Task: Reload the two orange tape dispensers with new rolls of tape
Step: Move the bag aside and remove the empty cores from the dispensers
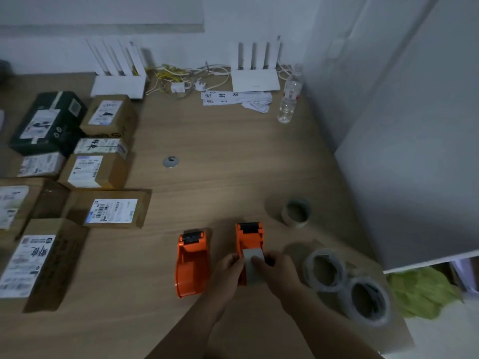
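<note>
while both hands point(255, 268) clasp one of two orange dispensers point(249, 244) (roll inside), three tape rolls point(325, 272) lie beside.

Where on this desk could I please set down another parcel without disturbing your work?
The widest bare patch is mid-desk, bordered by the parcels, the paper slips and the water bottle. It is crowded near the front: two orange tape dispensers, both hands and the tape rolls fill it.

Your light wooden bench point(220, 151) carries: two orange plastic tape dispensers point(193, 263), three grey tape rolls point(325, 270), labelled cardboard parcels point(114, 209), two white routers point(255, 79), clear plastic bottle point(289, 99).
</note>
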`<state>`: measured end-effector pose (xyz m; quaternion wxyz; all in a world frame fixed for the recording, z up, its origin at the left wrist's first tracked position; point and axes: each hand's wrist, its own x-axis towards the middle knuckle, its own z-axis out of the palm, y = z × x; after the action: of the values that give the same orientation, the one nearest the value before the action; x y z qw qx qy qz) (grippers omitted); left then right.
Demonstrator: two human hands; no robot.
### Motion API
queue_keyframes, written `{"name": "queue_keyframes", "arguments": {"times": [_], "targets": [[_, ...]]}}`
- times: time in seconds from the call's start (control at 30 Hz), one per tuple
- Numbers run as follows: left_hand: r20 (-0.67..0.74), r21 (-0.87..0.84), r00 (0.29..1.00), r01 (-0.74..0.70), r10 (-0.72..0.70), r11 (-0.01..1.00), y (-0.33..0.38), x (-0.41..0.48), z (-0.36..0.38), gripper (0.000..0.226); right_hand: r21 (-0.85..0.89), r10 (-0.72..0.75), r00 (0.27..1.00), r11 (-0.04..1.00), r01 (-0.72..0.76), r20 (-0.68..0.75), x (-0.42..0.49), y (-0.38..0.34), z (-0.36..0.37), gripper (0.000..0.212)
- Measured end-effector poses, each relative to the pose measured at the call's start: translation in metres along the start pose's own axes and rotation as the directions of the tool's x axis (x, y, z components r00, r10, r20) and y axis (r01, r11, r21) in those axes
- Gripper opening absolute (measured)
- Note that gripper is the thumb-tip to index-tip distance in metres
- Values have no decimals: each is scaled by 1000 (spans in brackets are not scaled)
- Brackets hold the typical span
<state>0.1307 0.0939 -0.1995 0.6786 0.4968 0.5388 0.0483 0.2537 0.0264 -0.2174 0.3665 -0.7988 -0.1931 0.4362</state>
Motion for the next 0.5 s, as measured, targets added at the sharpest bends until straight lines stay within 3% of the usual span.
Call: {"name": "queue_keyframes", "arguments": {"times": [0.2, 0.33, 0.4, 0.5], "targets": [[-26, -19, 1000, -4, 4, 1000, -6, 3, -15, 20, 42, -75, 997, 996, 76, -13, -6, -11, -15, 11], [-41, -29, 999, -5, 4, 1000, -8, 10, -15, 18, -28, -159, 984, 987, 157, -81, 1, -23, -39, 24], [-44, -38, 999, 10, -11, 999, -9, 12, -12, 18, -138, -221, 962, 970, 200, -161, 10, -30, -61, 27], [-47, -65, 999, 20, -23, 998, -13, 16, -8, 19, -439, -357, 892, 873, 213, -277, 29, -42, -105, 20]]}}
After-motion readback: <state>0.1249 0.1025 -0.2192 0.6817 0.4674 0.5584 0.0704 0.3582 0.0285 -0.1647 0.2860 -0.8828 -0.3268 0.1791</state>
